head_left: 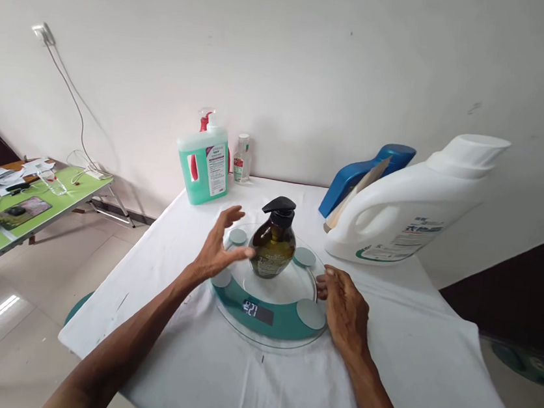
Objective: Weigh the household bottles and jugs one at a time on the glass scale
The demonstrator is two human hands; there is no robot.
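A dark pump bottle (273, 247) with a black pump head stands upright on a round glass scale (241, 305). The scale's lit display (258, 311) shows digits that are hard to read exactly. My left hand (220, 247) is open at the bottle's left, thumb and fingers spread; its thumb tip comes close to the bottle, and whether they touch I cannot tell. At the scale's right edge is my right hand (343, 304), its fingers loosely bent and apart, holding nothing that I can see.
A green liquid jug (203, 167), a small clear bottle (242, 159) and a red pump bottle (205, 121) stand at the back left. Back right are a large white detergent bottle (409, 206) and a blue bottle (358, 174). Further left is a green table (75, 185).
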